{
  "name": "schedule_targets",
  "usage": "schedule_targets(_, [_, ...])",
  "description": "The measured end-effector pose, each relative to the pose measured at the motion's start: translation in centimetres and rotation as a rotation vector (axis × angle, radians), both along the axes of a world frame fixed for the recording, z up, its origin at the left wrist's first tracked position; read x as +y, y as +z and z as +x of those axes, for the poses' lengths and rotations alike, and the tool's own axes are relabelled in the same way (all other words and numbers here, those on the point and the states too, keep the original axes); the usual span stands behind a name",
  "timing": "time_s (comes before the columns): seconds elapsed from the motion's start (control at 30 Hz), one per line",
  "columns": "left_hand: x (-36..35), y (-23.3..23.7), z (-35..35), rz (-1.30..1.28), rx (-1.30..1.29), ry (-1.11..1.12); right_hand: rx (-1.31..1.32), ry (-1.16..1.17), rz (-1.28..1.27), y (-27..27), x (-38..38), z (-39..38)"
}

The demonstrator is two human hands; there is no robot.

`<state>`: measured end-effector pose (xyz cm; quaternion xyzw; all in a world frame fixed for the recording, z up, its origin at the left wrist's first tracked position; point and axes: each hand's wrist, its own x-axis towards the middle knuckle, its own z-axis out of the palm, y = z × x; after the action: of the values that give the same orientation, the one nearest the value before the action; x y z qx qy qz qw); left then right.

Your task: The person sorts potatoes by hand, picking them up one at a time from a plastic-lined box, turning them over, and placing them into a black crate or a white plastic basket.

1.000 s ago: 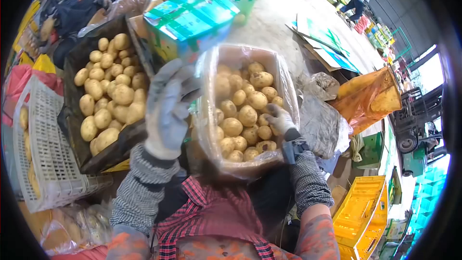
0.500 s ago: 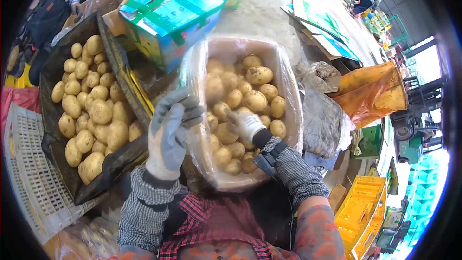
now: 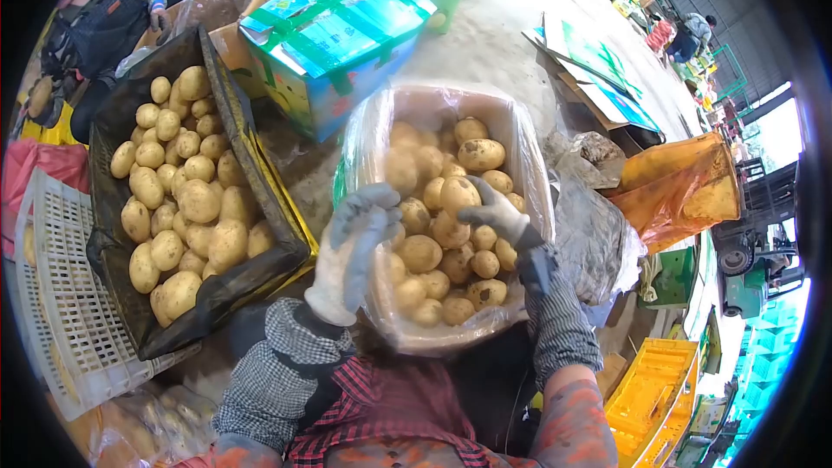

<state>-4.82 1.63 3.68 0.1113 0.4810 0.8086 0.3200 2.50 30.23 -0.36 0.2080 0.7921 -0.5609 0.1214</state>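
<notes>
My right hand [image 3: 503, 215], in a grey-and-white work glove, has its fingers closed around a potato [image 3: 459, 195] just above the pile in the box. Below it, many more potatoes [image 3: 420, 253] fill a carton lined with clear plastic [image 3: 535, 169]. At the carton's near left side is my left hand [image 3: 348, 251], gloved alike, its fingers apart and nothing in them. To the left a crate with a dark liner [image 3: 108, 247] holds another heap of potatoes [image 3: 199, 201].
Beyond the carton stands a blue box with green tape [image 3: 342, 22]. A white plastic basket [image 3: 82, 312] lies at the left. On the right are an orange bag-like container [image 3: 685, 199], yellow crates [image 3: 654, 390] and a forklift [image 3: 745, 282]. Other people [image 3: 693, 35] are farther off.
My right hand has risen from the pile and closed on a potato. My left hand has moved right and down, to the carton's edge. The view has shifted slightly.
</notes>
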Motion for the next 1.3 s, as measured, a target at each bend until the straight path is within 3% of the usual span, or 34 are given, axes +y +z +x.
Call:
schedule_targets(0.03, [0.3,-0.9,0.2,0.029,0.007,-0.029,0.102,-0.046,-0.265,-0.5,0.0,0.5])
schedule_targets(0.1, [1.3,-2.0,1.3,0.081,0.016,-0.083,0.269,0.100,-0.015,3.2,-2.8,0.7])
schedule_targets(0.13, [2.4,-0.5,1.9,-0.038,-0.078,-0.136,0.352,0.172,0.106,5.3,-4.5,0.9])
schedule_targets(0.23, [3.7,-1.2,3.5,0.001,0.261,0.012,0.547,0.298,0.627,7.1,-8.5,2.3])
schedule_targets(0.27, [3.5,-0.9,3.5,-0.022,0.284,-0.007,0.484,0.224,0.658,7.8,-9.8,2.9])
schedule_targets(0.37, [3.6,-0.7,3.9,-0.003,0.365,-0.019,0.617,0.091,0.570,6.5,-10.1,4.4])
schedule_targets(0.43, [3.4,-0.9,4.0,-0.033,0.208,-0.083,0.587,0.097,0.565,6.3,-9.9,5.1])
schedule_targets(0.6, [3.1,-2.9,2.9,-0.239,0.498,-0.110,0.560,0.071,0.591,5.2,-9.9,5.8])
schedule_targets(0.77, [3.2,-0.8,2.9,-0.035,0.253,-0.215,0.616,0.067,0.720,5.7,-9.6,5.4])
schedule_targets(0.87, [3.0,-1.6,2.7,-0.120,0.386,-0.196,0.657,0.092,0.770,5.7,-9.4,5.5])
schedule_targets(0.93, [3.0,-1.9,3.1,-0.028,0.216,-0.196,0.638,0.108,0.781,5.7,-9.5,5.5])
schedule_targets(1.0, [2.8,-2.8,3.4,-0.017,0.203,-0.177,0.601,0.117,0.801,5.8,-9.7,5.5])
schedule_targets(1.13, [2.1,-3.7,3.0,-0.101,0.406,-0.136,0.651,0.083,0.748,6.0,-10.1,5.0])
schedule_targets(1.3, [1.9,-1.7,2.7,0.035,0.234,-0.200,0.678,0.096,0.772,6.1,-9.6,5.1])
